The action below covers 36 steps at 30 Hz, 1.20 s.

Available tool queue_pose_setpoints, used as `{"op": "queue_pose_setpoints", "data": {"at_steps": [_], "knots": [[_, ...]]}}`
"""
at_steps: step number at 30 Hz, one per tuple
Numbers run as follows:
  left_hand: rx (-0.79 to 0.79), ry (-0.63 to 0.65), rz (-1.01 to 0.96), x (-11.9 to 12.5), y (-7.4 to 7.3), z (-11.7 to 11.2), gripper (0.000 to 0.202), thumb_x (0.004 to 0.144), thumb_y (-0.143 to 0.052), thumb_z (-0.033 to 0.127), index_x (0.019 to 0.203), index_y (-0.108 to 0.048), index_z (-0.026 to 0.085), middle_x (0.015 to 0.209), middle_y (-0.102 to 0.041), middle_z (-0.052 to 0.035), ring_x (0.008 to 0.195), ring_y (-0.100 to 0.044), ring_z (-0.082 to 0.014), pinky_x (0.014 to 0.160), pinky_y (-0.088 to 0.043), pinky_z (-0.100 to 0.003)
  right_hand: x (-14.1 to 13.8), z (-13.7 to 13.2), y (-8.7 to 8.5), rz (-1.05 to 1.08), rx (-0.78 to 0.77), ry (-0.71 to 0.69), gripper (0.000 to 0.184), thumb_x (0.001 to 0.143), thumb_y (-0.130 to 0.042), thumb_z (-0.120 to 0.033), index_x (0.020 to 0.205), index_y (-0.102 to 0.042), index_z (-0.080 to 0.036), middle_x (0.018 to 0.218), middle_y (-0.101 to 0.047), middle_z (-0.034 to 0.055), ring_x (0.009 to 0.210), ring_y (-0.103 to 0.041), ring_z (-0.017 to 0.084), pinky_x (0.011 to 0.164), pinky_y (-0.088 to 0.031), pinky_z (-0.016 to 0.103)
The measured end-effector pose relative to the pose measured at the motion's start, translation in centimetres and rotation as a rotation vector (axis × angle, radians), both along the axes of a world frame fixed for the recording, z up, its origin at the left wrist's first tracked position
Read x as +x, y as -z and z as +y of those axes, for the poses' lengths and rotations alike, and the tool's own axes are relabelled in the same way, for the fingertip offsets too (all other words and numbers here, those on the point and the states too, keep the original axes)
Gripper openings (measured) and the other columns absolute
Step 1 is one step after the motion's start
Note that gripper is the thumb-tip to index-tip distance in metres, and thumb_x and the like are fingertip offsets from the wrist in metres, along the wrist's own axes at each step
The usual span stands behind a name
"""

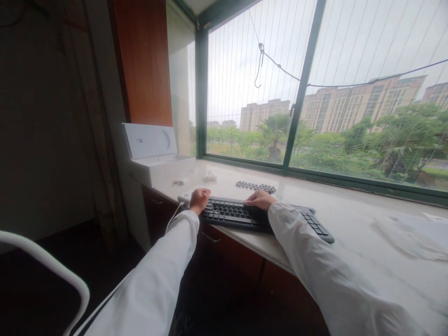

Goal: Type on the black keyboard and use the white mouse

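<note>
Sleeves [143, 289]; left grip [200, 200] fist-tight at keyboard [227, 213]

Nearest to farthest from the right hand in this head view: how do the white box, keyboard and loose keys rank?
1. Keyboard, directly under the right hand.
2. Loose keys, just beyond.
3. White box, far left.
</note>
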<state>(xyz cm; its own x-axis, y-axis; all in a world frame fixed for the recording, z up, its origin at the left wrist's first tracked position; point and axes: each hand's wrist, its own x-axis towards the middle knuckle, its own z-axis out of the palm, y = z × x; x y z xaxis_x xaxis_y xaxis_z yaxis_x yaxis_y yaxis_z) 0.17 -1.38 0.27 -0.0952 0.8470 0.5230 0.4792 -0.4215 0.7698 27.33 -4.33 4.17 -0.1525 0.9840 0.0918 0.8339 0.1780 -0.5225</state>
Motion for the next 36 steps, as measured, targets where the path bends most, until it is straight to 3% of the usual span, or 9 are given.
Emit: {"op": "queue_pose_setpoints", "data": {"at_steps": [18,36], "knots": [[0.01,-0.008,0.053,-0.15,0.42,0.61,0.03,0.072,-0.044,0.033,0.048,-0.033,0.019,0.047,-0.031,0.0033,0.053,-0.035,-0.0107,0.053,-0.022,-0.025,0.02,-0.61,-0.16,-0.013,0.036,-0.046,0.037,0.069,-0.069,-0.05,0.088,-0.077,-0.019,0.087,-0.074,0.0062,0.085,-0.066,0.021,0.079,-0.047,0.026],[-0.015,-0.008,0.048,-0.13,0.19,0.29,0.03,0.072,-0.044,0.034,0.048,-0.034,0.019,0.047,-0.032,0.0032,0.053,-0.034,-0.0106,0.053,-0.022,-0.025,0.02,-0.68,-0.3,-0.049,0.02,-0.055,0.036,0.071,-0.068,-0.048,0.09,-0.077,-0.018,0.086,-0.074,0.0054,0.086,-0.066,0.02,0.078,-0.046,0.025]]}}
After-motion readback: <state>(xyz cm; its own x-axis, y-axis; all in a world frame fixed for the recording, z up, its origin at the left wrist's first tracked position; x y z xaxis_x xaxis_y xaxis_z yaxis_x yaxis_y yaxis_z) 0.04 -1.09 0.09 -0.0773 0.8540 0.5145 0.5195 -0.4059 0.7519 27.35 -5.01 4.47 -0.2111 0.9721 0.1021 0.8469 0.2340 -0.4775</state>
